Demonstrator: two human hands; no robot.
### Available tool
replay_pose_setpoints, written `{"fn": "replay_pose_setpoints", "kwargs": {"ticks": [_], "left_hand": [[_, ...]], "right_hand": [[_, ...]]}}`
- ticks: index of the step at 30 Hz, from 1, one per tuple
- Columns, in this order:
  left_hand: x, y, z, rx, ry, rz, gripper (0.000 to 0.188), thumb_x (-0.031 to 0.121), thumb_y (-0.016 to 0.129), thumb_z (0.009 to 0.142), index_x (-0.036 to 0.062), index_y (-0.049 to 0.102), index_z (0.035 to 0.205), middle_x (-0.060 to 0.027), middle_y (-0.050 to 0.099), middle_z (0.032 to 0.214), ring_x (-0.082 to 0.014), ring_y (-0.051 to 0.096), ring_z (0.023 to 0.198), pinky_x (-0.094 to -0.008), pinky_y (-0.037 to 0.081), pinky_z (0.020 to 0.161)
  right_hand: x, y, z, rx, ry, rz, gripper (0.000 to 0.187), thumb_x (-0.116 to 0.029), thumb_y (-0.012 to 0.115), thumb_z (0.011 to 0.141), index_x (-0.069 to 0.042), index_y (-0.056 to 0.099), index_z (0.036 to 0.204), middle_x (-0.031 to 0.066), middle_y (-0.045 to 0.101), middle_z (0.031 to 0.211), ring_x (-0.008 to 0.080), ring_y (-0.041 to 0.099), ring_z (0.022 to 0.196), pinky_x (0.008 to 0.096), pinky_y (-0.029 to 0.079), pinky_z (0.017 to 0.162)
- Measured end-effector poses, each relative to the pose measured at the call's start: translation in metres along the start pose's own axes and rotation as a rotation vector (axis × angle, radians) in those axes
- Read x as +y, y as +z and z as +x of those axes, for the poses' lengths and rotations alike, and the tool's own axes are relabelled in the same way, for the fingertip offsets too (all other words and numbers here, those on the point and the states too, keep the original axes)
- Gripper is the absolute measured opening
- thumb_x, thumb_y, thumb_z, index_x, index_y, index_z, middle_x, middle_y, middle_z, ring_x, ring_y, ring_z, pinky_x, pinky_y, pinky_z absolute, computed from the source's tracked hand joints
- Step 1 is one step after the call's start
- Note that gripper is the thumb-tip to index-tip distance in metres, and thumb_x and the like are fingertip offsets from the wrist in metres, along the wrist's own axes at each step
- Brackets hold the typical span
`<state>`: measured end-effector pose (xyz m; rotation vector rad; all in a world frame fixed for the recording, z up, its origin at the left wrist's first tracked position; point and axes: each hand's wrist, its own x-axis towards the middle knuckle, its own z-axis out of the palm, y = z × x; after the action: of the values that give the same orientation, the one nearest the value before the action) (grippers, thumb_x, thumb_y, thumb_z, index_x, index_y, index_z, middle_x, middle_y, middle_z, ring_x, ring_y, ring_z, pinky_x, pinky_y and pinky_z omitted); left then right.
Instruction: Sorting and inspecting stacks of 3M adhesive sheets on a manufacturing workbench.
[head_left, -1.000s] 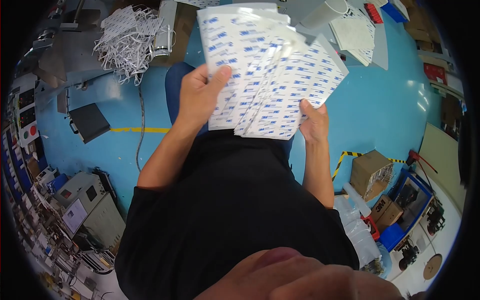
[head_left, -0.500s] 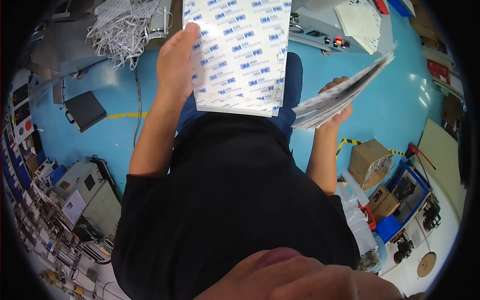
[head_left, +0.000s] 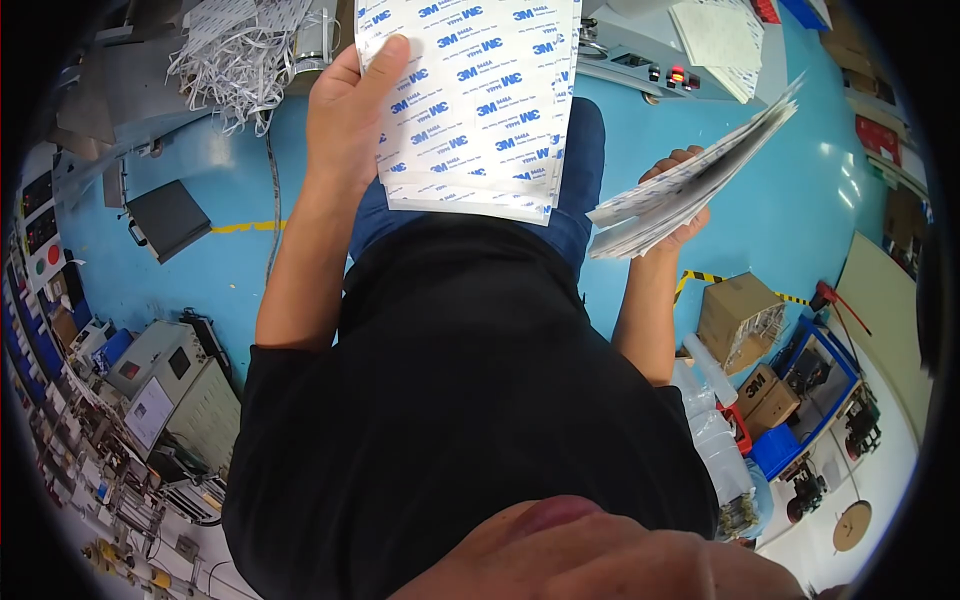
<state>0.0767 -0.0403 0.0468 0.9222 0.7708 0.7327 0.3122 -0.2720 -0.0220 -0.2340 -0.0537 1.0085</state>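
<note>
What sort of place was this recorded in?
Probably a workshop or small factory floor: a grey machine panel carries a lit red button, a tangle of white strips lies to the left, and black-and-yellow tape marks the blue floor.

White, blue-printed sheets (head_left: pixel 470 110) face upward, left of a tilted, splayed stack (head_left: pixel 690 185).
</note>
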Motion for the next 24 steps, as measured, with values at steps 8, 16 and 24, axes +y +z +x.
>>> {"fn": "replay_pose_setpoints", "kwargs": {"ticks": [8,16,24], "left_hand": [[-0.004,0.023,-0.009,-0.053,0.287,0.257,0.044,-0.001,0.053,0.086,-0.0025,0.044,0.128,-0.014,0.058,0.114,-0.0136,0.057,0.1,-0.0236,0.045,0.086],[-0.006,0.018,-0.013,-0.266,0.07,0.233,0.025,0.015,0.051,0.09,-0.0035,0.063,0.102,-0.0078,0.063,0.099,-0.0087,0.056,0.087,-0.0216,0.044,0.074],[-0.009,0.019,-0.008,-0.124,-0.049,0.318,0.028,0.021,0.062,0.086,-0.0038,0.064,0.099,-0.0045,0.065,0.085,-0.0067,0.057,0.072,-0.0195,0.045,0.065]], "right_hand": [[0.017,0.017,0.014,0.041,-0.034,-0.233,0.045,-0.011,0.048,0.09,0.001,0.035,0.131,0.0177,0.047,0.129,0.0323,0.05,0.115,0.0487,0.043,0.095],[0.032,0.046,0.021,0.079,0.047,-0.493,0.053,-0.002,0.057,0.083,0.002,0.033,0.13,0.0181,0.051,0.122,0.0284,0.054,0.111,0.0403,0.049,0.09],[0.033,0.043,0.026,0.149,0.007,-0.693,0.054,-0.007,0.054,0.087,0.003,0.028,0.133,0.0199,0.047,0.128,0.0316,0.05,0.116,0.0463,0.043,0.096]]}}
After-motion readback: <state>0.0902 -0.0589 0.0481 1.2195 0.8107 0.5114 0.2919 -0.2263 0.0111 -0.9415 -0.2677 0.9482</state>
